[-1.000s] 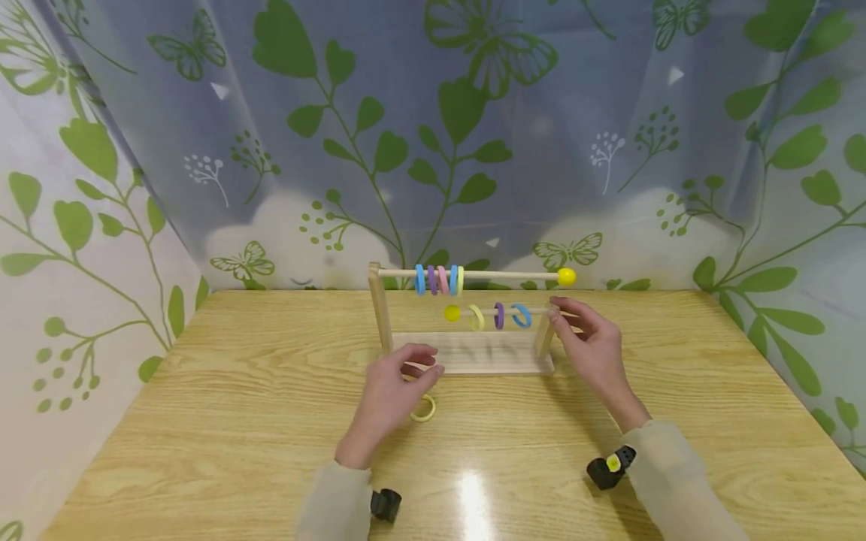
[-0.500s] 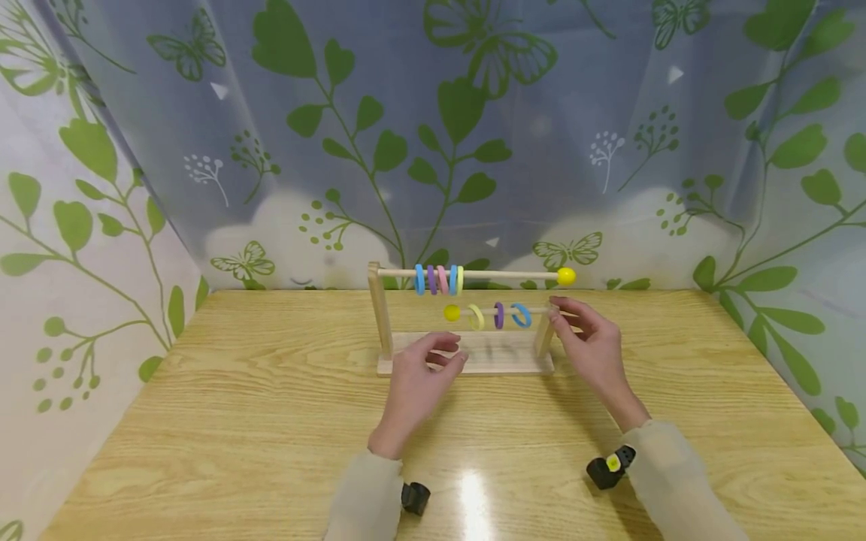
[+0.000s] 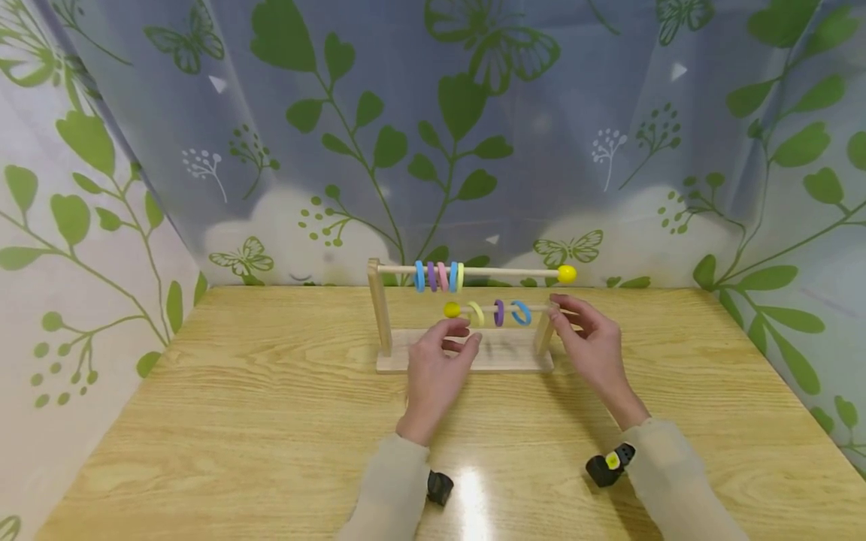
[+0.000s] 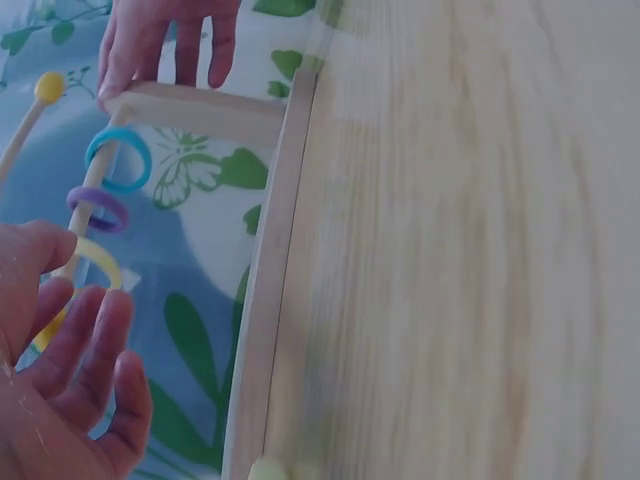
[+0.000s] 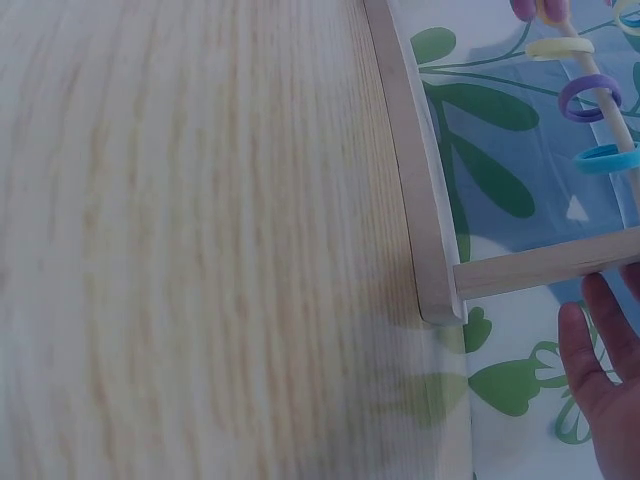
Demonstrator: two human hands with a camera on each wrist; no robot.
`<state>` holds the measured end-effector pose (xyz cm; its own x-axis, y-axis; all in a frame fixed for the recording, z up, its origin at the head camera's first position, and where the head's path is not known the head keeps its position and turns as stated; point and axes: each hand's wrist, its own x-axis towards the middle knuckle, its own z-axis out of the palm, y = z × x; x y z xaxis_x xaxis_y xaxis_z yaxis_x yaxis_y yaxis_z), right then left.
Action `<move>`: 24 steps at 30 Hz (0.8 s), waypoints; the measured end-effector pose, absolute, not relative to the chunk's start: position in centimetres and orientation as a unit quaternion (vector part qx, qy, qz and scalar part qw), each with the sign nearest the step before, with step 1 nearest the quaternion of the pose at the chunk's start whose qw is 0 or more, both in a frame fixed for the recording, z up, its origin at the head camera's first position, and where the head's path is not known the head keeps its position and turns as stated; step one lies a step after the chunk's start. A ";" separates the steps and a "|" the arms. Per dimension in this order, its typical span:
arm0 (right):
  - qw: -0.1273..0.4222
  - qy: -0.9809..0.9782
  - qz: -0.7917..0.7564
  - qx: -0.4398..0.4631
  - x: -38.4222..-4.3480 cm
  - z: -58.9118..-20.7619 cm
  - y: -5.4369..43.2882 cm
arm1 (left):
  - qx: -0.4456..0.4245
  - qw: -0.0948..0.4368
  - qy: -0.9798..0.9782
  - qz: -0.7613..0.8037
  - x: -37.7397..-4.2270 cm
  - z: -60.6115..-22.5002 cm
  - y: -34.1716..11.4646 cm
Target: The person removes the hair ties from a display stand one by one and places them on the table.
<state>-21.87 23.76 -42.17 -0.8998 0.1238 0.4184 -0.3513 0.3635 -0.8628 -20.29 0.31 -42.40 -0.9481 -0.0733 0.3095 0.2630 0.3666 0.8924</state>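
The right hand (image 3: 595,346) pinches the pale wooden stand (image 3: 507,355) by its post (image 3: 545,336); the left hand (image 3: 438,370), fingers parted, is just beside the round yellow ball (image 3: 452,309) and pale-yellow ring (image 3: 480,311). Likely reaching, it next needs a light pinch.

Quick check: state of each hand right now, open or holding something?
Left hand: open, near the lower yellow ball, nothing visibly held.
Right hand: closed, pinching the top of the shorter wooden post.
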 end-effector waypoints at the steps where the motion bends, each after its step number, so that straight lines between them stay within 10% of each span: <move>1: 0.211 -0.797 0.561 0.070 -21.9 -42.2 23.8 | -0.054 0.153 -0.812 -0.561 -20.4 -42.4 0.6; 24: 0.218 -0.798 0.558 0.070 -22.0 -42.3 23.7 | 0.046 0.239 -0.803 -0.544 -21.0 -42.9 4.0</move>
